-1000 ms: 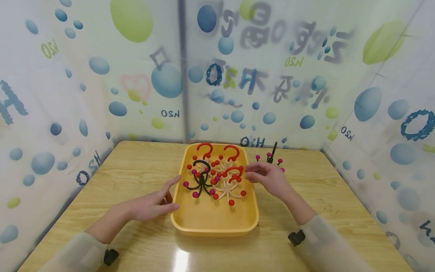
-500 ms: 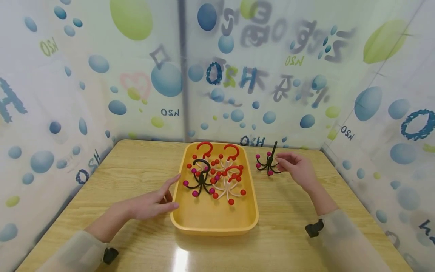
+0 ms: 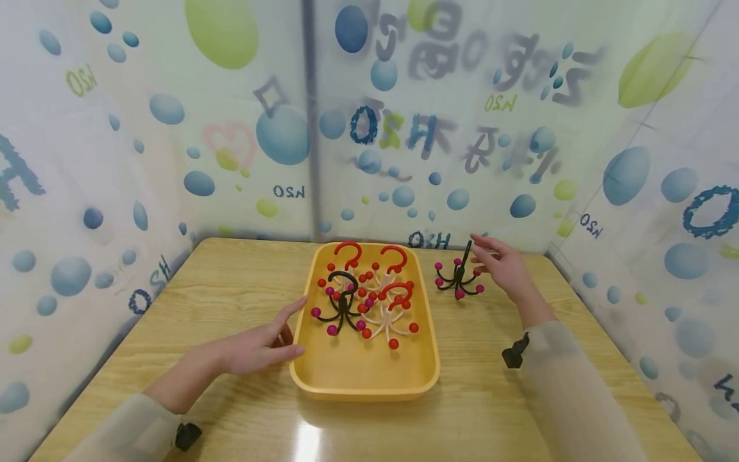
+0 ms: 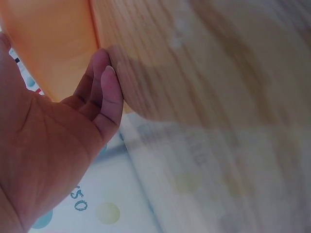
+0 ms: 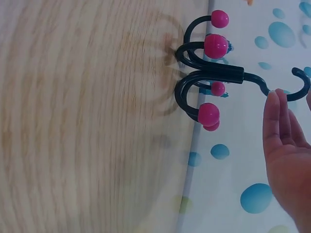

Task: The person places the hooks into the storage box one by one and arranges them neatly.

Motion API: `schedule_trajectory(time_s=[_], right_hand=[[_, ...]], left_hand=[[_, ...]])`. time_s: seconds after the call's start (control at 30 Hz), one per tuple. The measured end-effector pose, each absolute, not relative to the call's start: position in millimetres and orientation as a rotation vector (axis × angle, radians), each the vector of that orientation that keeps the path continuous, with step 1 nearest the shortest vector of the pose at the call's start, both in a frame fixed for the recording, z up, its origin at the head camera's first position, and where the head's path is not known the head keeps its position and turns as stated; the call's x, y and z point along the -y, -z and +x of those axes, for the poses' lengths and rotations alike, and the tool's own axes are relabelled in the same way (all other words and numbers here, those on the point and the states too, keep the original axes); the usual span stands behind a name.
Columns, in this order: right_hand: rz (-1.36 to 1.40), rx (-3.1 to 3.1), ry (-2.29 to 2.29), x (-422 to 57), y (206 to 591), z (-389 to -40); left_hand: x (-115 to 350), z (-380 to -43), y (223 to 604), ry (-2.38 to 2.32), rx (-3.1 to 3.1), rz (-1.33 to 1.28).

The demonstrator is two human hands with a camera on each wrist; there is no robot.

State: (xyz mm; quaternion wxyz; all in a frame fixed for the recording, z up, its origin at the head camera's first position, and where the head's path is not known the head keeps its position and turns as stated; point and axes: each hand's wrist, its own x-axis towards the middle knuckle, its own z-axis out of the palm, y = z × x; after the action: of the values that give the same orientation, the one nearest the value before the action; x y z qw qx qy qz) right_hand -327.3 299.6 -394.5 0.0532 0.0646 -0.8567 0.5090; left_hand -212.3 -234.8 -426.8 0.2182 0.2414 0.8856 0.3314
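A black multi-arm hanging hook (image 3: 458, 274) with pink ball tips stands on the table right of the tray, its top hook pointing up. My right hand (image 3: 502, 266) is at that top hook with fingers nearly straight; in the right wrist view the fingertips (image 5: 273, 97) appear to meet its curved stem, not curled round it. A yellow tray (image 3: 364, 375) holds another black hook (image 3: 343, 305) with pink balls and several white hooks (image 3: 388, 316) with red tops and red balls. My left hand (image 3: 248, 351) rests against the tray's left side, fingers and thumb extended.
The wooden table (image 3: 231, 276) ends at its back edge against a patterned curtain (image 3: 242, 128). Curtain walls also close off the left and right. Black straps with small devices (image 3: 187, 436) sit at both wrists.
My right hand has moved right from beside the tray's rim to the standing black hook, then risen to its top. The left hand and tray have stayed put.
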Motion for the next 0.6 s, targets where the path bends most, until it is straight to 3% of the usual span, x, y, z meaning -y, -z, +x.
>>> schedule_trajectory(time_s=[0.6], right_hand=[[0.157,2.551,-1.39,-300,404,-337]], left_hand=[[235,-213,428,-0.938,-2.438,0.664]])
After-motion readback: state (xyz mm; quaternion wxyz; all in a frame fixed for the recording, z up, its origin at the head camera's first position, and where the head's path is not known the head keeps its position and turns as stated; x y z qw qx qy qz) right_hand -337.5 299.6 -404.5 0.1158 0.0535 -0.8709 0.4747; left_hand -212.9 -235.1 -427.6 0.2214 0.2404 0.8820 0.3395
